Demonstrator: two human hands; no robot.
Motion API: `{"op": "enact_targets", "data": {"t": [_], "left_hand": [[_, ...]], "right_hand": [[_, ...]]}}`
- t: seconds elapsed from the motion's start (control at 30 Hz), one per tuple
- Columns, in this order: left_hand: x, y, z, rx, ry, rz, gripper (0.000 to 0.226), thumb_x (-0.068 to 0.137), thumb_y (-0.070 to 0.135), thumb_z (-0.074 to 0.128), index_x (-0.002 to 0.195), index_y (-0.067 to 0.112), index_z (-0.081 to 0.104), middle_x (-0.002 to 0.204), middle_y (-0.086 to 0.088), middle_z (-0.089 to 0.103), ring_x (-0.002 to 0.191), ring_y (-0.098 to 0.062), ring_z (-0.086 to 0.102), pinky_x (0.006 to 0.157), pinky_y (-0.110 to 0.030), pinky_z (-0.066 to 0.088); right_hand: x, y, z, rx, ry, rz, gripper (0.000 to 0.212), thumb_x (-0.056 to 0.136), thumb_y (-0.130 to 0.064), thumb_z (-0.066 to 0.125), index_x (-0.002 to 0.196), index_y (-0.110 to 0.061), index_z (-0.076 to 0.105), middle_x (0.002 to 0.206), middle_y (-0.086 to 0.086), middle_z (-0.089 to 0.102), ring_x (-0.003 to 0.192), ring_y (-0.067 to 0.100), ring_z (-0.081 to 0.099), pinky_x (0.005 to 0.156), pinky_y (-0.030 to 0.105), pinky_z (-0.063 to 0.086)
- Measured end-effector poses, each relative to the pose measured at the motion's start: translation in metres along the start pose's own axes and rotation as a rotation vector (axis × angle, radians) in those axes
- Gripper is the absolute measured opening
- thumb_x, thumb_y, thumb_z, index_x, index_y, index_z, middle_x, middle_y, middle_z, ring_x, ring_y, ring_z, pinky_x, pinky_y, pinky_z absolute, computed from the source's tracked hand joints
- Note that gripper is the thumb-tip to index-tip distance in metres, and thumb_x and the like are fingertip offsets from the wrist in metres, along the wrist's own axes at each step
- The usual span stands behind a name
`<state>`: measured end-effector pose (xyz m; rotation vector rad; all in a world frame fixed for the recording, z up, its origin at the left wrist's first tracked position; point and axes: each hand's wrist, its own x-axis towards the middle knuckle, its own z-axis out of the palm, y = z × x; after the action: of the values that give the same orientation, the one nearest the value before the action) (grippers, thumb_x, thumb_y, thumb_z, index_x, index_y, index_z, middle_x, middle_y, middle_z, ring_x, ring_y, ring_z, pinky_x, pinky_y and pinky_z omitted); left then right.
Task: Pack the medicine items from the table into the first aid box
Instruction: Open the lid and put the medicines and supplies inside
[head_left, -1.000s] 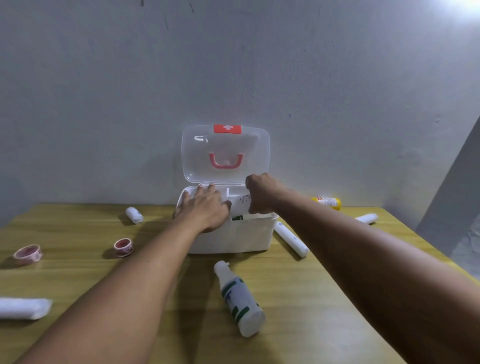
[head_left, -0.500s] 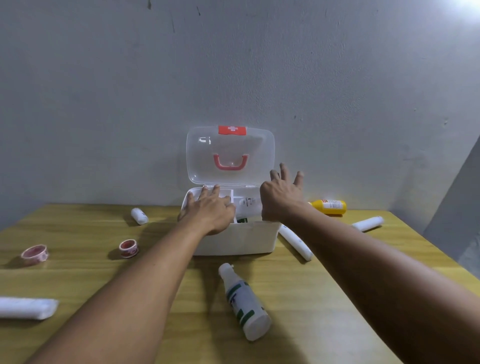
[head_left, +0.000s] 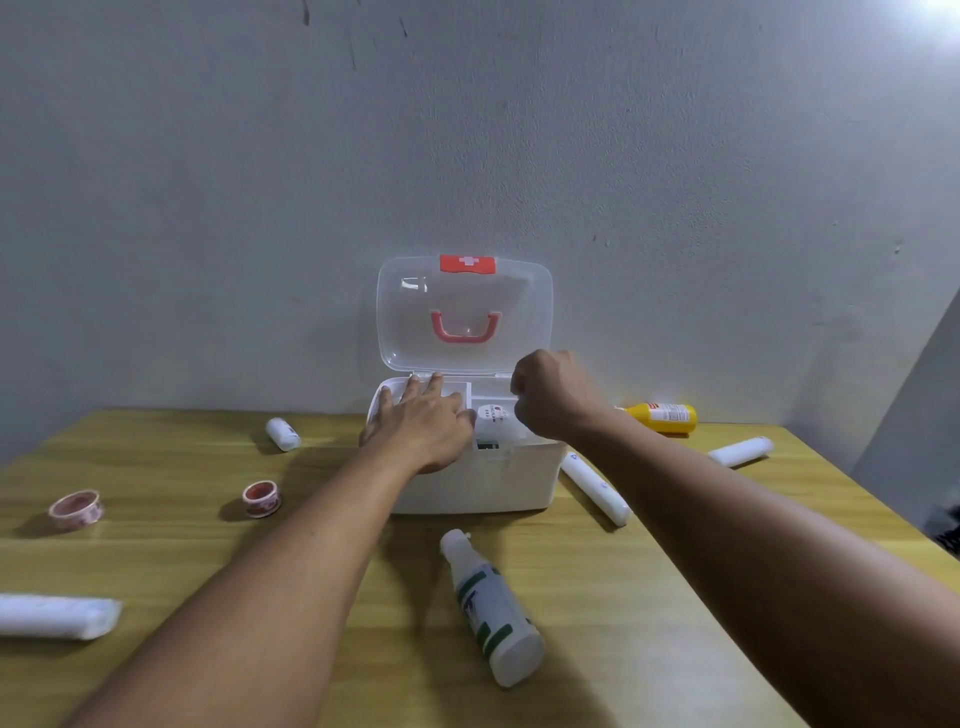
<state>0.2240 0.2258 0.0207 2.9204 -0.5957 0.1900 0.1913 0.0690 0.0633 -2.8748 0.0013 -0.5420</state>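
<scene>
The white plastic first aid box (head_left: 483, 478) stands mid-table, clear lid up. Left hand (head_left: 421, 421) lies flat, fingers spread, on it; right hand (head_left: 553, 397) is fisted above. Two red tape rolls (head_left: 261, 498) lie left.

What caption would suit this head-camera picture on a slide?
Left hand flat on the open first aid box, right hand curled above it; bottles, rolls and tape remain on the table.

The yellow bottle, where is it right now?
In the head view, the yellow bottle lies on its side at the table's far right, behind the right hand, beside the first aid box.
</scene>
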Motion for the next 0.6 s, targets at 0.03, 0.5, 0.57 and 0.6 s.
{"op": "enact_targets", "data": {"t": [0.03,0.5,0.57,0.6], "left_hand": [[0.000,0.000,0.000,-0.002,0.000,-0.002,0.058,0.095,0.047,0.015,0.145,0.025,0.033,0.161,-0.005,0.007,0.148,-0.028,0.002,0.116,-0.054,0.003],[-0.005,0.001,-0.007,-0.155,0.070,0.029,0.051,0.096,0.037,0.021,0.143,0.023,0.036,0.158,-0.004,0.021,0.147,-0.025,0.013,0.116,-0.053,0.008],[-0.010,0.000,-0.014,-0.358,0.225,0.018,0.046,0.097,0.027,0.030,0.139,0.017,0.044,0.153,-0.005,0.035,0.143,-0.023,0.025,0.117,-0.049,0.015],[-0.012,-0.002,-0.017,-0.428,0.301,-0.005,0.043,0.096,0.022,0.034,0.136,0.014,0.048,0.149,-0.006,0.041,0.140,-0.023,0.031,0.116,-0.046,0.020]], "right_hand": [[0.000,-0.001,0.000,0.033,-0.045,0.049,0.014,0.080,-0.003,0.058,0.091,0.001,0.066,0.090,0.016,0.066,0.081,0.033,0.063,0.071,0.042,0.057],[0.004,-0.008,-0.001,0.532,-0.289,0.393,0.033,0.089,0.004,0.047,0.120,0.010,0.055,0.110,0.028,0.066,0.099,0.042,0.066,0.086,0.053,0.055],[0.003,-0.006,0.001,0.573,-0.261,0.378,0.033,0.089,0.003,0.047,0.121,0.009,0.054,0.117,0.028,0.062,0.105,0.041,0.064,0.087,0.049,0.055],[0.003,-0.005,0.002,0.589,-0.258,0.375,0.033,0.089,0.002,0.047,0.121,0.009,0.054,0.119,0.029,0.061,0.106,0.040,0.063,0.087,0.048,0.056]]}}
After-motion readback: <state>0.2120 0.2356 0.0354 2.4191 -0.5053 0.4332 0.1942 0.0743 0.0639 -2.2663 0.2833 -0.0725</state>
